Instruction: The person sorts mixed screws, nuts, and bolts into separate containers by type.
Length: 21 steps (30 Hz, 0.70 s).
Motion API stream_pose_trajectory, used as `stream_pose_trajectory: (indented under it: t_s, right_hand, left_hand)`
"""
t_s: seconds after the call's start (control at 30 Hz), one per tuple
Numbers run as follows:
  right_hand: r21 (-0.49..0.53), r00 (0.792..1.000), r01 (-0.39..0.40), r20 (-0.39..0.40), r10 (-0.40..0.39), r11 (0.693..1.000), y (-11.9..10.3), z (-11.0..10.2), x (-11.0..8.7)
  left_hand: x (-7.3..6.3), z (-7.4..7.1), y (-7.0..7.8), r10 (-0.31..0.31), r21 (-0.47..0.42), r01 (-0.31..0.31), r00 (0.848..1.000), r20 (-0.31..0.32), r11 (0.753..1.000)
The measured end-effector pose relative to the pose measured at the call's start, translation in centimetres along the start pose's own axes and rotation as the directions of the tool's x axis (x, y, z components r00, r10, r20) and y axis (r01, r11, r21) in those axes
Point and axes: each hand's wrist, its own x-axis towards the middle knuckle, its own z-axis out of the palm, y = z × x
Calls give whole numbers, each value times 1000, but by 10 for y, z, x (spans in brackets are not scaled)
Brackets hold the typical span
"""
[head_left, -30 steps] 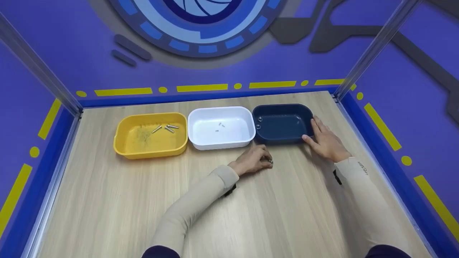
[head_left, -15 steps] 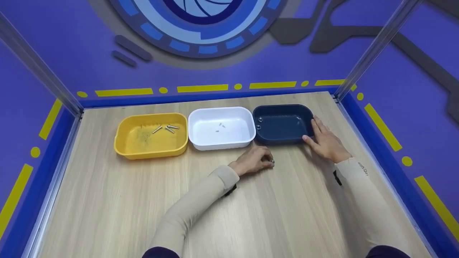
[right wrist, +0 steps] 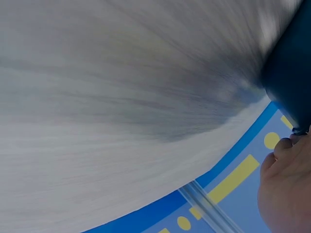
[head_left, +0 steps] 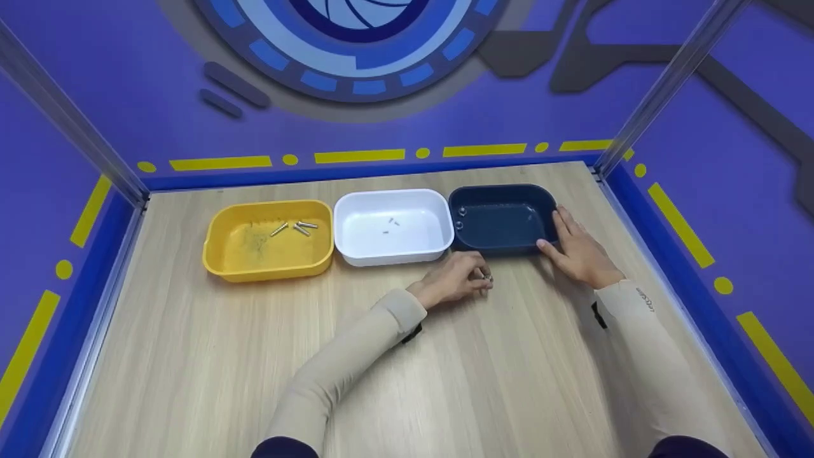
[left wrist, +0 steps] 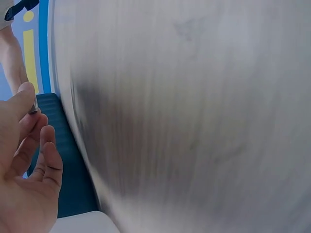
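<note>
In the head view my left hand [head_left: 453, 278] is just in front of the dark blue bin [head_left: 505, 245], pinching a small metal nut [head_left: 488, 278] between thumb and fingertips. The left wrist view shows the nut [left wrist: 34, 111] mostly covered by the thumb and a finger, with the other fingers loosely bent. My right hand [head_left: 580, 254] rests against the right end of the dark blue bin, fingers fairly straight along its wall and thumb at the front corner. Inside that bin, two nuts [head_left: 461, 217] lie near the left wall.
A white bin [head_left: 394, 258] stands left of the dark one and holds a few tiny metal pieces [head_left: 391, 222]. Further left, a yellow bin [head_left: 267, 277] contains several screws [head_left: 302, 228]. The wooden table [head_left: 407, 394] is bounded by blue-purple panels [head_left: 127, 95].
My left hand has shifted slightly right and up toward the dark blue bin with the nut, its fingers now less tucked in. The right hand has stayed in place.
</note>
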Motion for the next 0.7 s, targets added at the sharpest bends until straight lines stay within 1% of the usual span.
stream_pose_trajectory:
  t_s: [0.2,0.47,0.7]
  right_hand:
    - [6,1000,-7,8,7,1000,2,1,1]
    - [9,1000,0,4,0,1000,1,2,1]
    - [23,1000,2,-2,-2,1000,2,1,1]
  left_hand:
    - [3,-3,3,23,-12,-23,999,-23,1000]
    - [4,-9,10,5,15,-5,999,-40,1000]
    - [5,-14,16,13,14,-12,998,-57,1000]
